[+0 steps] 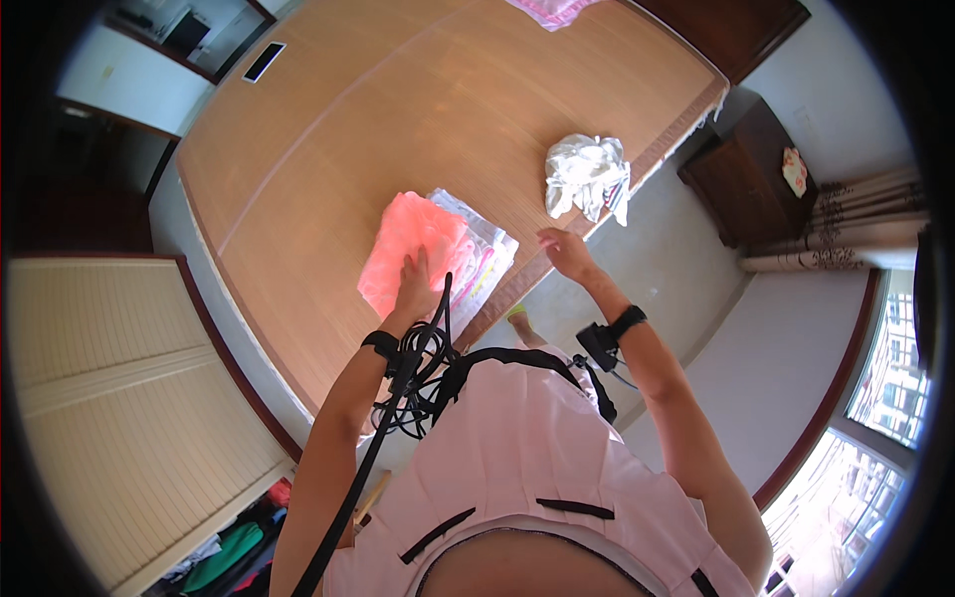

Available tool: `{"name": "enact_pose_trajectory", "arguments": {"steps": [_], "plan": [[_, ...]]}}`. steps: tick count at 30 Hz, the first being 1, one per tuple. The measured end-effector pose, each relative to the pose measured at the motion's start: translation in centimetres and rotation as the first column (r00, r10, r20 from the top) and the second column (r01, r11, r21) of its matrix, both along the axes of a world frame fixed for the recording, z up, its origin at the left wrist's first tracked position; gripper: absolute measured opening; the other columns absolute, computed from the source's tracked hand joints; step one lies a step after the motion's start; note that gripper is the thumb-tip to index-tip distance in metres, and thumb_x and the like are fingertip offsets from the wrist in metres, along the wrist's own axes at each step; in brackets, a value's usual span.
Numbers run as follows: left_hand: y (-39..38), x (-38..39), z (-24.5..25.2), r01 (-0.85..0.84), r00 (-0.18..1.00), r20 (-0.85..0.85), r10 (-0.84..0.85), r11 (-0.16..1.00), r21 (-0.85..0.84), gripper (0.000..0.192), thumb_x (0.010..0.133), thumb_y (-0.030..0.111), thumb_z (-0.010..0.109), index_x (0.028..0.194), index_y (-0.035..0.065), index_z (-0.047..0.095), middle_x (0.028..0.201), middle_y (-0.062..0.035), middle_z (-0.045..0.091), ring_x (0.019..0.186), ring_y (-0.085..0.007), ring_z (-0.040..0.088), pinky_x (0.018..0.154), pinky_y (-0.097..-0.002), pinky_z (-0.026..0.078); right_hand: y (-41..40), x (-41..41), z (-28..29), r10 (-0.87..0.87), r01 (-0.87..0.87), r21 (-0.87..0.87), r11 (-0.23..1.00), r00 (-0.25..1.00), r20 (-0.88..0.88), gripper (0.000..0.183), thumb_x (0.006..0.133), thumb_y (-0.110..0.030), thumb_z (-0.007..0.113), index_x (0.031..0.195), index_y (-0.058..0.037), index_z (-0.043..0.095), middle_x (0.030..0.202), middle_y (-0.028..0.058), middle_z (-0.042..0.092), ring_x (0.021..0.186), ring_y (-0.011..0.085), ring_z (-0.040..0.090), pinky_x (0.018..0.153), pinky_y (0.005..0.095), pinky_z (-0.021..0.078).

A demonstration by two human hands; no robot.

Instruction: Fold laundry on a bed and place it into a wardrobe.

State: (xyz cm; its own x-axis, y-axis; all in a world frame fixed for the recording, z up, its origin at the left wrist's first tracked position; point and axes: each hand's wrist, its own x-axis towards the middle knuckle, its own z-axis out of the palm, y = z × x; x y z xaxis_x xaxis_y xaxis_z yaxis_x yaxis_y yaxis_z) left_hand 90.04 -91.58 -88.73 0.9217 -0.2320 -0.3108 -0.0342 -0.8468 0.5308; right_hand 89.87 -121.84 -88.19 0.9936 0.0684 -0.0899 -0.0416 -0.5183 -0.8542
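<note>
A folded coral-pink garment or cloth (420, 235) lies on a stack of folded white and lilac clothes (485, 272) near the bed's edge. My left hand (416, 287) rests on the coral cloth, its fingers spread and gripping nothing. Over the bed's edge, to the right of the stack, is my right hand (565, 252), fingers loosely bent with nothing visible in them. Just beyond it sits a crumpled white satiny cloth (586, 175) with a striped part, apart from the hand.
A woven mat (358, 142) covers the bed. On it lie a phone (264, 62) and, at the far edge, a pink cloth (556, 9). A dark wooden nightstand (746, 172) stands right. Black cable coils (418, 373) hang by my left wrist; a slatted cabinet (112, 388) stands left.
</note>
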Motion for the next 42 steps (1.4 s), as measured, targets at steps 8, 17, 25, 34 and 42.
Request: {"name": "enact_pose_trajectory", "arguments": {"steps": [8, 17, 25, 34, 42], "plan": [[5.0, 3.8, 0.6, -0.088, 0.938, -0.344, -0.044, 0.93, -0.358, 0.062, 0.066, 0.002, 0.053, 0.125, 0.0081, 0.033, 0.117, -0.0114, 0.046, 0.105, -0.0188, 0.046, 0.088, -0.0262, 0.035, 0.8, -6.2, -3.4, 0.178, 0.015, 0.464, 0.886, 0.913, -0.368, 0.03, 0.077, -0.004, 0.05, 0.106, -0.0012, 0.049, 0.092, 0.0092, 0.058, 0.083, 0.0159, 0.056, 0.069, 0.0272, 0.0473], [6.5, 3.9, 2.0, -0.366, 0.789, -0.608, 0.094, 0.866, -0.341, 0.057, 0.065, -0.004, 0.054, 0.119, -0.001, 0.038, 0.112, -0.0082, 0.049, 0.102, -0.0166, 0.046, 0.086, -0.0246, 0.036, 9.5, -0.7, -3.6, 0.468, -0.037, 0.751, 0.659, 0.802, -0.371, 0.061, 0.076, -0.007, 0.051, 0.129, -0.0031, 0.019, 0.126, 0.0123, 0.031, 0.1, 0.0207, 0.046, 0.078, 0.0304, 0.046], [7.1, 3.7, 1.4, -0.396, 0.753, -0.654, 0.067, 0.84, -0.371, 0.062, 0.062, -0.006, 0.052, 0.121, -0.0005, 0.035, 0.114, -0.0085, 0.047, 0.104, -0.0176, 0.045, 0.088, -0.0255, 0.035, 12.8, -1.4, -4.7, 0.425, 0.026, 0.662, 0.749, 0.748, -0.51, 0.065, 0.07, -0.008, 0.055, 0.127, -0.0015, 0.024, 0.12, 0.0134, 0.039, 0.093, 0.0205, 0.049, 0.073, 0.0284, 0.0462], [3.7, 2.4, 0.4, -0.032, 0.964, -0.264, -0.042, 0.962, -0.271, 0.091, 0.05, 0.02, 0.075, 0.122, -0.0007, 0.024, 0.115, -0.0154, 0.044, 0.106, -0.0251, 0.043, 0.087, -0.0308, 0.037, 17.7, -2.5, -0.5, 0.351, -0.122, 0.638, 0.76, 0.904, -0.245, 0.054, 0.066, -0.017, 0.06, 0.112, 0.0014, 0.04, 0.096, 0.02, 0.052, 0.088, 0.0251, 0.052, 0.065, 0.032, 0.0433], [4.4, 3.5, -0.4, 0.072, 0.986, -0.148, -0.075, 0.997, -0.03, 0.071, 0.062, 0.023, 0.067, 0.119, 0.0059, 0.028, 0.096, -0.0168, 0.056, 0.085, -0.0284, 0.057, 0.071, -0.0348, 0.046, 18.3, -3.4, -3.1, 0.442, -0.114, 0.656, 0.746, 0.822, -0.359, 0.054, 0.068, -0.018, 0.059, 0.115, -0.0008, 0.039, 0.096, 0.0198, 0.052, 0.087, 0.0236, 0.052, 0.061, 0.03, 0.0446]]}}
